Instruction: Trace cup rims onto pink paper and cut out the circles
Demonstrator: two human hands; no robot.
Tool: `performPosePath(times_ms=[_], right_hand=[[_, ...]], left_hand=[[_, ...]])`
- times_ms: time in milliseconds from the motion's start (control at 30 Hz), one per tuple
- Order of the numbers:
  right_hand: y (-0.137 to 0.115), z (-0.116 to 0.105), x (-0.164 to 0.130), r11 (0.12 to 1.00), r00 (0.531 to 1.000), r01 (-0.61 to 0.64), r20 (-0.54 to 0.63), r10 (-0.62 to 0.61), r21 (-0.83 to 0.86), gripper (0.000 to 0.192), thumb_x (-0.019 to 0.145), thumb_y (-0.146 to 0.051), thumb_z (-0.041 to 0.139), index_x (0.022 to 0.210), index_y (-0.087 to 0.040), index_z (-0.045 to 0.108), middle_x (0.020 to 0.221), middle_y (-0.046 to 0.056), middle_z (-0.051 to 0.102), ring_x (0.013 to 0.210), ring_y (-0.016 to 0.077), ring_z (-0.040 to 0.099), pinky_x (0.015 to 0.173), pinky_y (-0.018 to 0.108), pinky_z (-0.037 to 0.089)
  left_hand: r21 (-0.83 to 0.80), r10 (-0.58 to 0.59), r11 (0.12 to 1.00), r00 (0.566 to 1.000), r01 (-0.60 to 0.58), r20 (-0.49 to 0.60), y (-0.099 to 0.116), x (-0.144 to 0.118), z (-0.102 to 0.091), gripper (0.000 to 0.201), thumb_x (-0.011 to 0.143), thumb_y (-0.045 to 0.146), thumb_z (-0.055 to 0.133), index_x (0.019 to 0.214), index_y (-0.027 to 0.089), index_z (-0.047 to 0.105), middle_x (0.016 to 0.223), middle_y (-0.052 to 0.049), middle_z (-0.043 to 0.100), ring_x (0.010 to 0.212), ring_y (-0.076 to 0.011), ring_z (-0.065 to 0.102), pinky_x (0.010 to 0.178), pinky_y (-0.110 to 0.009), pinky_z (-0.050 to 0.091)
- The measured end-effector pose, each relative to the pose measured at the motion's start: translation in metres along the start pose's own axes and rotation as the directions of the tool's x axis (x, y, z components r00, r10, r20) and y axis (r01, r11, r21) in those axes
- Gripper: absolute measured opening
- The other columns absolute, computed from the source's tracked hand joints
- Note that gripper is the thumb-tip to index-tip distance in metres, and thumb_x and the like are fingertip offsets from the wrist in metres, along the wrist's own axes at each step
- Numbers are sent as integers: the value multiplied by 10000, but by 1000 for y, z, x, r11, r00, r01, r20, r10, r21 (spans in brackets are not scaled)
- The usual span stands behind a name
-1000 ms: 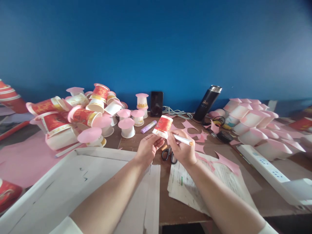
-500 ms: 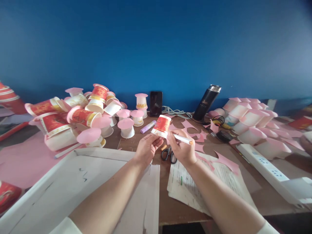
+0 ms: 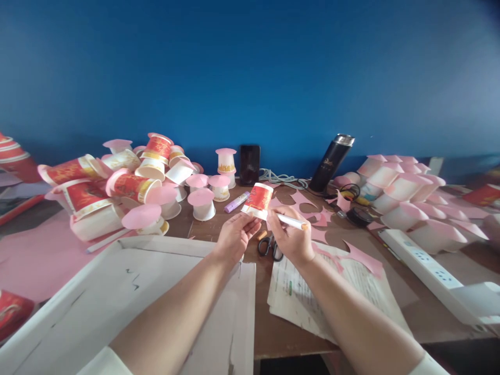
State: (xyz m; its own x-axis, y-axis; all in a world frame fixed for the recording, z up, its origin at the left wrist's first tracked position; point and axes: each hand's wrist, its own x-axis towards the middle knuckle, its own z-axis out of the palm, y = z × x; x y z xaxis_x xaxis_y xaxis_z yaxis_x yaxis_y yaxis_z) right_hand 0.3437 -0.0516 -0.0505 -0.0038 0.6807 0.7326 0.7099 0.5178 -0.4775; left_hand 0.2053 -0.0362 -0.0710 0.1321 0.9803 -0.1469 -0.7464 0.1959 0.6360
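Note:
In front of me a red and white paper cup point(image 3: 259, 198) is tilted, its white edge pinched by my left hand point(image 3: 237, 234). My right hand point(image 3: 291, 237) is closed round a white marker point(image 3: 289, 221) with an orange end; its tip is at the lower side of the cup, and I cannot tell whether it touches. Black-handled scissors point(image 3: 269, 248) lie on the table under my hands, beside a small orange cap point(image 3: 261, 235). A purple glue stick point(image 3: 236, 202) rests just left of the cup.
Paper cups with pink discs point(image 3: 133, 185) pile up at the left; more pink-topped cups point(image 3: 406, 187) stand at the right. A phone point(image 3: 250, 164) and black flask point(image 3: 332, 162) stand by the blue wall. Also here: a white box lid point(image 3: 164, 245), printed sheets point(image 3: 285, 297), pink scraps point(image 3: 363, 258), a power strip point(image 3: 425, 260).
Almost nothing differs. The whole view has shifted very slightly, and both hands keep the same hold on the cup and the marker.

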Motion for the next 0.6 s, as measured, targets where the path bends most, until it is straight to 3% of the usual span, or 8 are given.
performPosePath(times_ms=[600], right_hand=[[-4,3,-2,999,999,28,18,-27,-25,146,876,-280,540,776,-198,609,721,22,664,670,149,628,604,244,449]], left_hand=[[-7,5,1000,999,-5,-40,2,0,0,109,665,170,721,718,102,654,744,-68,673,735,-129,643,797,-269,517]])
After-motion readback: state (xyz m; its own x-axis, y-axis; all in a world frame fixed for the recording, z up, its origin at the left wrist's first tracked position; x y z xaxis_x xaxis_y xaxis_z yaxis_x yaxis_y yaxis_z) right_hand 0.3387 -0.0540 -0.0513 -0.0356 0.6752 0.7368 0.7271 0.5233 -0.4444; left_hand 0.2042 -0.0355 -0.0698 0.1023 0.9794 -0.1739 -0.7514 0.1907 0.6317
